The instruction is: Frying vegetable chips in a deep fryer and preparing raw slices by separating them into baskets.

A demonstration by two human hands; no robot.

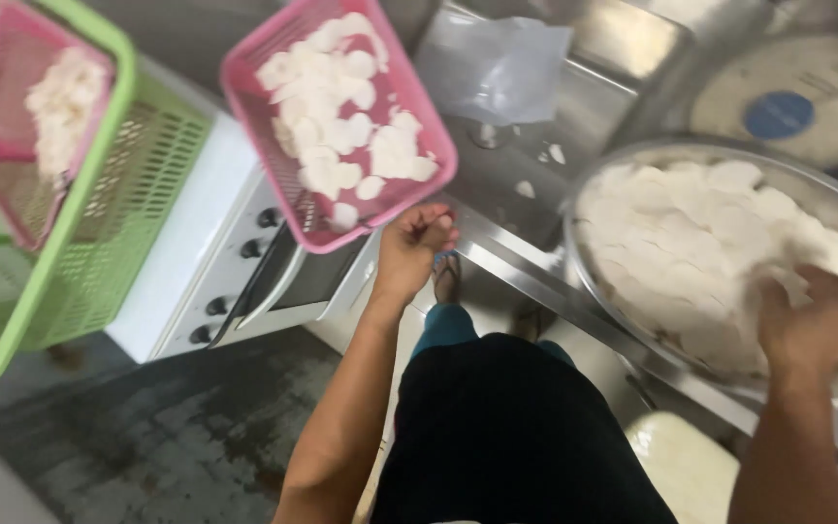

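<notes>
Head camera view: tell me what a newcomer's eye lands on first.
The pink plastic basket of white round slices, top centre, gripped at its near edge by the left hand. At right, the right hand digs into a wide metal basin heaped with the same white slices.

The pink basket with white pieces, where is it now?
In the head view, the pink basket is upper centre, held by the left hand above the white oven.

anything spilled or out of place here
Yes. A few white pieces lie loose on the steel counter between the pink basket and the bowl. The left hand holds that basket tilted past the counter's edge.
</notes>
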